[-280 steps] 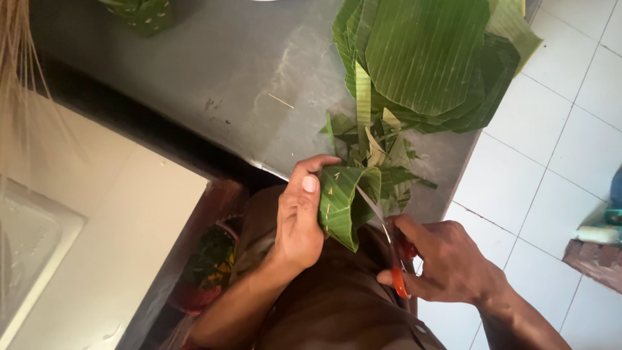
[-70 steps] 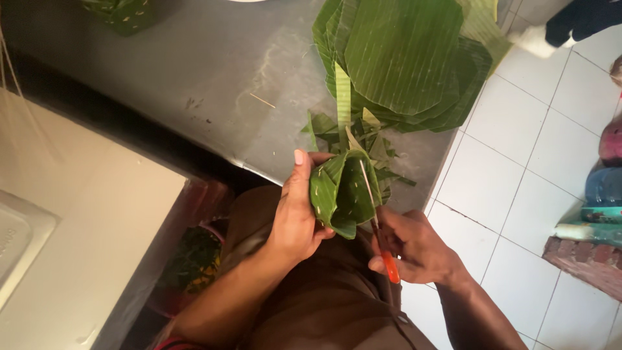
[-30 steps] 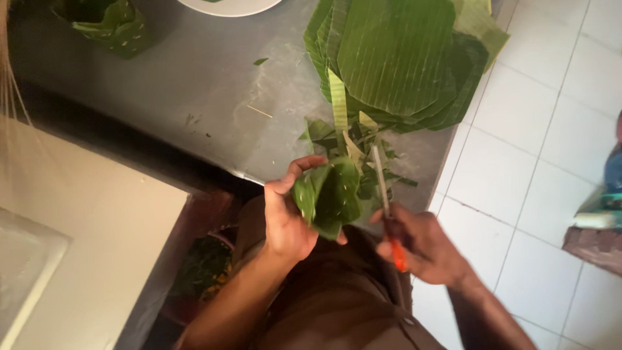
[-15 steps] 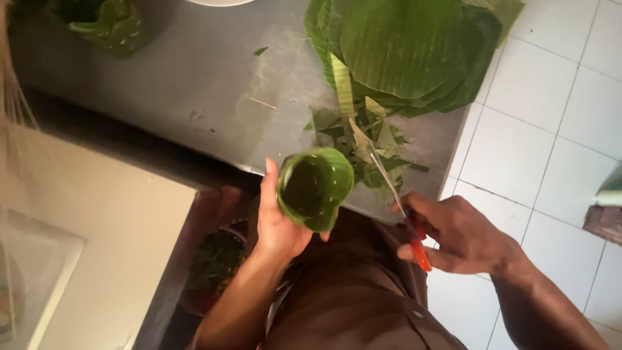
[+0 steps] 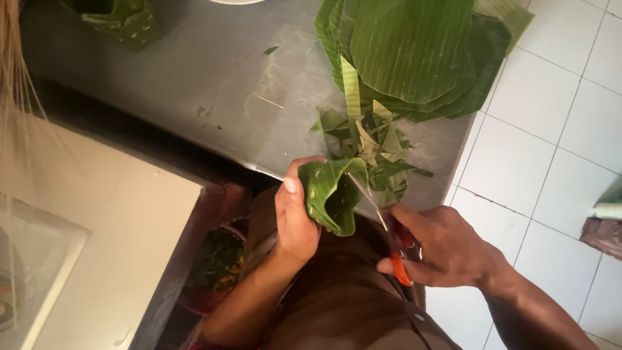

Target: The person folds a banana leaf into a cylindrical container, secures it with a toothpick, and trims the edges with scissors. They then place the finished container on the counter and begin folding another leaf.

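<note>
At the far left of the grey counter (image 5: 194,78), near its back corner, stood a folded green leaf cup (image 5: 123,23), well apart from my hands. A thin wooden sliver (image 5: 270,102) lay alone on the bare metal further right. My left hand (image 5: 295,214) was raised just off the near edge of the counter, its fingers (image 5: 293,185) clamped around a folded banana-leaf cup (image 5: 332,194), thumb up along the left side, the open mouth tilted toward me. Just beyond the cup, a heap of leaf trimmings (image 5: 376,152) covered the counter, and behind that sat a stack of cut banana leaves (image 5: 414,52) overhanging the right edge. My right hand (image 5: 440,249) was closed on the orange-handled scissors (image 5: 382,223), fingers through the loops, blades reaching up-left to touch the cup's rim. White floor tiles (image 5: 538,149) showed to the right.
</note>
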The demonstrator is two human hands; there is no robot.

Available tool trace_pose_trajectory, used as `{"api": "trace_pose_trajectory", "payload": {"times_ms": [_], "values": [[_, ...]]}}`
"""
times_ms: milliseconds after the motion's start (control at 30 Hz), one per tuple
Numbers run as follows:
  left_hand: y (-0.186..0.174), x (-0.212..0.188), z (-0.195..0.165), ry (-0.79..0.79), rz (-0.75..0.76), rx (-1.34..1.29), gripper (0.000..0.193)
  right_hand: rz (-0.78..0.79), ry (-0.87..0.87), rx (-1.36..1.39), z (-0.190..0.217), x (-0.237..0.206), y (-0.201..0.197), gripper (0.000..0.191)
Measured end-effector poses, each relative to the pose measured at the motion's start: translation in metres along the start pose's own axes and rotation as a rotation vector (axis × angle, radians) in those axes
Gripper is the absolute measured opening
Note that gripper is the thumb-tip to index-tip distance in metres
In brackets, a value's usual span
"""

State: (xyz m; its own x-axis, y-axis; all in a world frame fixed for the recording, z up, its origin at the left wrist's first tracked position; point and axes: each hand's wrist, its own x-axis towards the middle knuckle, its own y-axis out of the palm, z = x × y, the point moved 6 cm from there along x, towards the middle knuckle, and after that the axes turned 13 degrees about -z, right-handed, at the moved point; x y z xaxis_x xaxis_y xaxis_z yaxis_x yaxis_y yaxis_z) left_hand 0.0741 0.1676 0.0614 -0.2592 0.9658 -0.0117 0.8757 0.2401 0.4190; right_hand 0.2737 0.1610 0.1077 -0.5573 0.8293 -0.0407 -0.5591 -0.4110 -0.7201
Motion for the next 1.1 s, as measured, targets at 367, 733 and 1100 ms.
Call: {"api": "trace_pose_trajectory", "payload": {"times_ms": [367, 733, 1100], "values": [[-0.002, -0.005, 0.007, -0.146, -0.017, -0.027, 0.063, 0.025, -0.011, -0.052, -0.009, -0.001, 0.012, 0.064], [0.008, -0.002, -0.011, 0.018, 0.021, 0.036, 0.062, 0.025, -0.023, -0.063, -0.020, -0.004, 0.016, 0.060], [0.012, -0.002, -0.009, -0.189, 0.008, -0.127, 0.063, -0.055, -0.141, 0.028, -0.010, -0.002, 0.004, 0.050]]}}
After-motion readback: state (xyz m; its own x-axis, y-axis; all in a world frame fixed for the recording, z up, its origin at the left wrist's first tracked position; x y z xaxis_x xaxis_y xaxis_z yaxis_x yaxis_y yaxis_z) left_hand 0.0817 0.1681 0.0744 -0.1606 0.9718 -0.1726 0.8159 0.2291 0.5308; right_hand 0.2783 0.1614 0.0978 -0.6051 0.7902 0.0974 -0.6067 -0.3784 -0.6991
